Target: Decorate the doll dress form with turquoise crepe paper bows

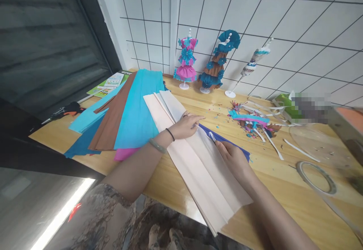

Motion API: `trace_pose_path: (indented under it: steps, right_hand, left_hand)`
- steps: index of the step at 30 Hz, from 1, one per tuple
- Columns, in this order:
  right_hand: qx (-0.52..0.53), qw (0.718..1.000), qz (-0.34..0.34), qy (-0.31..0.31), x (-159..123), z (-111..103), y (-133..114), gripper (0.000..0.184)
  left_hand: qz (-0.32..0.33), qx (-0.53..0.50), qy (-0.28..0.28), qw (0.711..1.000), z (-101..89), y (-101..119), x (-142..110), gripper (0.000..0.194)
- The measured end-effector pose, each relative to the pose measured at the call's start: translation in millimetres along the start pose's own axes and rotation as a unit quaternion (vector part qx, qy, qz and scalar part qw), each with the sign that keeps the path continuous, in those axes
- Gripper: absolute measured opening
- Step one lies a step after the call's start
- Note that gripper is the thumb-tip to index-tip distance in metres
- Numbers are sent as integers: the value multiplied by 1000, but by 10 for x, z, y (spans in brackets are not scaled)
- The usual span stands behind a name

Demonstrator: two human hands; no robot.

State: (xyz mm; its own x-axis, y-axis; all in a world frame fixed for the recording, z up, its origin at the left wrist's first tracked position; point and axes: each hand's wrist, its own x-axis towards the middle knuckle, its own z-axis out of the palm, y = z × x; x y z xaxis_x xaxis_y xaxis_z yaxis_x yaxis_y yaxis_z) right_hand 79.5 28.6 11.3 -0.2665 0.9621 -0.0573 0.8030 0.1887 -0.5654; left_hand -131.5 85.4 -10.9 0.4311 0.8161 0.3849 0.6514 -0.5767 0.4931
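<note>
A long folded length of pale pink and white crepe paper (198,166) lies slantwise across the table, its near end hanging past the front edge. My left hand (185,126) lies over its upper part, gripping the paper near its right edge, with the index finger stretched to the right. Lower on that edge, my right hand (234,159) is closed around a small silver-tipped tool (212,137), its tip touching or very close to the paper; the fingers hide its handle. Dark blue paper (239,149) shows from underneath.
Blue (138,117) and brown crepe paper (110,121) lie at left, beside a black-and-orange tool (66,111). Behind stand a pink-blue doll-sized dress (186,61), a brown-teal one (214,64) and a wrapped stand (253,62). Paper scraps (252,119) and a tape roll (316,178) lie right.
</note>
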Motion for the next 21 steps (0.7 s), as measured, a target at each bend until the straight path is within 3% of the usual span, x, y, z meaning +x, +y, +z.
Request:
trace_pose_path:
  steps: [8,21]
  right_hand:
    - [13,999,20,-35,-99,-106,-2,49]
    - [7,999,-11,-37,86,-1,-50,49]
  left_hand:
    - [1,-14,9,1000,-8,-21,8,47]
    - [12,-22,25,999,-1,-22,-3,46]
